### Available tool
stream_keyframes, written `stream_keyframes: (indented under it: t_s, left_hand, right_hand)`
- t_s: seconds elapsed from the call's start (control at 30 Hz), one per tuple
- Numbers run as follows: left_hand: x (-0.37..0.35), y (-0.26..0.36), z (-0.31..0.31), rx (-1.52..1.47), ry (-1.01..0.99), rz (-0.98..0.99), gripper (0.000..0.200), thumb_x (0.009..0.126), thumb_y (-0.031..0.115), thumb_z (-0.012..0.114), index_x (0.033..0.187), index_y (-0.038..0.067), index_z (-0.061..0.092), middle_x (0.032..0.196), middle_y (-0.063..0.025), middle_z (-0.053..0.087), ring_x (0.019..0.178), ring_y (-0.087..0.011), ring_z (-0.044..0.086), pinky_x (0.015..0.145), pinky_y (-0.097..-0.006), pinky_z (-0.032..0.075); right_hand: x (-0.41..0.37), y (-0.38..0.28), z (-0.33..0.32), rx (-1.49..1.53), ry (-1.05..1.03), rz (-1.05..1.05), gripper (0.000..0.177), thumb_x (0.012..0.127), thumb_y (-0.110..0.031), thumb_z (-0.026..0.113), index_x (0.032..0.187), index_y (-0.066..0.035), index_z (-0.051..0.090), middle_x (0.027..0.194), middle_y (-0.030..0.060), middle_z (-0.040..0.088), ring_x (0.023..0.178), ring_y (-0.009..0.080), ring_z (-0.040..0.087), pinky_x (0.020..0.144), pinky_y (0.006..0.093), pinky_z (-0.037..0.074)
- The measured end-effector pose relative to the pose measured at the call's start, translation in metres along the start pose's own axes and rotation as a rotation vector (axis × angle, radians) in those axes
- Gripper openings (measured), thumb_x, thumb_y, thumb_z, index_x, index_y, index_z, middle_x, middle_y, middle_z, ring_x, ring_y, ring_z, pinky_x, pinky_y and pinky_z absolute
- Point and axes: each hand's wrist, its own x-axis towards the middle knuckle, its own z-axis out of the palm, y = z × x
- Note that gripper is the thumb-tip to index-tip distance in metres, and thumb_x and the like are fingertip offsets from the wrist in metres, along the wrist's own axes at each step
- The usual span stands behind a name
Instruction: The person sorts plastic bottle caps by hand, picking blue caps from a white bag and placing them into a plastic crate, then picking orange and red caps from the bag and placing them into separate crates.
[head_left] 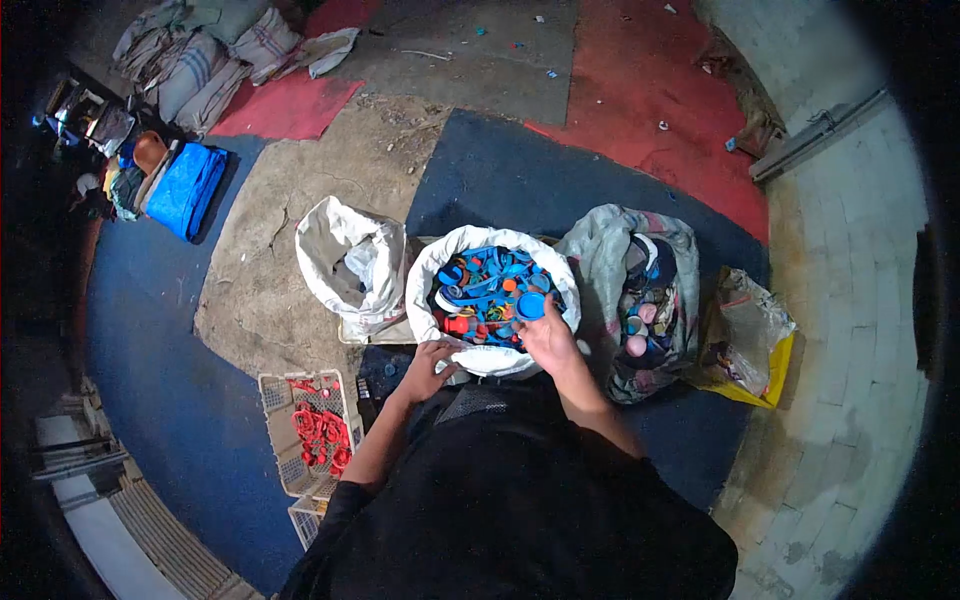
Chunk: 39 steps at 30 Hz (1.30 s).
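At seven o'clock on the middle white sack (452,245), the left hand (428,371) lies with bent fingers on the rim; I cannot tell whether it grips. At four o'clock the right hand (549,340) pinches a blue lid (530,306) above mixed plastic pieces (490,290). The step looks like picking out this lid; shifting it calls for a steady pinch. Beyond, a grey sack (598,262) stands at three o'clock.

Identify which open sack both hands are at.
The middle white sack, holding colourful plastic pieces: left hand at its rim, right hand holding a round blue plastic lid above. Neither hand is at the left white sack or grey-green sack.
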Motion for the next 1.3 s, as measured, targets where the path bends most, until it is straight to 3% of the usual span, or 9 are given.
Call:
stream_keyframes:
  t_s: [0.2,0.3,0.37,0.5,0.57,0.7,0.93,1.1,1.3]
  left_hand:
    - [0.001,0.005,0.000,-0.010,0.029,-0.002,0.038,0.088,0.020,0.070,0.123,0.008,0.066,0.123,-0.0145,0.063,0.121,-0.0328,0.052,0.109,-0.0422,0.036]
    - [0.006,-0.006,0.010,0.005,0.036,-0.078,0.039,0.093,0.030,0.067,0.123,0.006,0.066,0.120,-0.0160,0.064,0.119,-0.0314,0.055,0.107,-0.0400,0.038]
    - [0.018,0.027,0.006,-0.278,0.056,-0.361,0.039,0.098,0.034,0.061,0.123,0.005,0.065,0.118,-0.0140,0.066,0.114,-0.0285,0.059,0.104,-0.0382,0.041]
    - [0.045,0.097,-0.022,-1.383,-0.051,-0.559,0.063,0.101,0.058,0.044,0.134,0.006,0.054,0.126,-0.0128,0.061,0.113,-0.0279,0.062,0.096,-0.0423,0.050]
    - [0.050,0.118,-0.024,-1.831,-0.059,-0.599,0.074,0.097,0.069,0.039,0.139,0.008,0.047,0.128,-0.0137,0.057,0.107,-0.0299,0.062,0.090,-0.0457,0.054]
    - [0.052,0.082,-0.005,-1.729,0.170,-0.674,0.065,0.098,0.066,0.040,0.126,0.011,0.058,0.101,-0.0080,0.065,0.085,-0.0228,0.065,0.075,-0.0364,0.057]
    - [0.015,0.050,-0.006,-1.711,0.354,-0.763,0.054,0.100,0.057,0.046,0.121,0.008,0.055,0.092,-0.0079,0.061,0.084,-0.0225,0.062,0.068,-0.0335,0.051]
    - [-0.009,0.041,-0.007,-1.654,0.405,-0.771,0.049,0.102,0.051,0.045,0.125,0.009,0.056,0.108,-0.0078,0.068,0.083,-0.0179,0.061,0.070,-0.0320,0.049]
    - [-0.016,0.051,-0.017,-1.625,0.484,-0.755,0.048,0.102,0.047,0.047,0.126,0.006,0.055,0.108,-0.0097,0.069,0.082,-0.0168,0.061,0.068,-0.0309,0.050]
  right_hand:
    - [-0.005,-0.012,0.005,-0.011,-0.052,-0.026,0.041,0.096,-0.044,0.061,0.123,-0.013,0.059,0.120,0.0068,0.066,0.115,0.0274,0.062,0.099,0.0395,0.049]
    - [-0.005,-0.010,-0.004,-0.145,-0.006,-0.078,0.020,0.098,-0.023,0.063,0.111,-0.009,0.059,0.119,0.0087,0.067,0.114,0.0276,0.064,0.097,0.0419,0.053]
    - [-0.008,-0.008,0.017,-0.373,0.040,-0.171,0.014,0.091,-0.004,0.069,0.097,-0.006,0.056,0.117,0.0117,0.067,0.106,0.0261,0.067,0.093,0.0453,0.057]
    - [-0.019,0.017,0.053,-0.916,-0.095,-0.365,0.032,0.077,-0.011,0.084,0.085,-0.004,0.054,0.117,0.0153,0.069,0.104,0.0197,0.065,0.088,0.0330,0.050]
    - [-0.017,0.022,0.062,-1.387,-0.282,-0.544,0.036,0.071,-0.016,0.088,0.085,-0.004,0.057,0.116,0.0150,0.069,0.107,0.0253,0.066,0.091,0.0373,0.050]
    - [-0.015,0.021,0.064,-1.571,-0.519,-0.634,0.036,0.074,-0.024,0.086,0.095,-0.003,0.065,0.116,0.0161,0.068,0.110,0.0337,0.064,0.097,0.0414,0.048]
    - [-0.012,-0.006,-0.067,-1.805,0.229,-0.475,0.060,0.073,-0.029,0.085,0.121,-0.002,0.060,0.126,0.0214,0.059,0.119,0.0371,0.056,0.100,0.0448,0.045]
    - [-0.001,-0.014,-0.032,-1.629,0.129,0.015,0.062,0.079,-0.039,0.080,0.124,-0.001,0.059,0.116,0.0223,0.065,0.110,0.0350,0.063,0.096,0.0436,0.048]
    - [0.024,0.037,-0.018,-1.582,-0.358,0.076,0.049,0.085,-0.034,0.076,0.123,-0.005,0.064,0.114,0.0157,0.069,0.099,0.0279,0.068,0.088,0.0396,0.052]
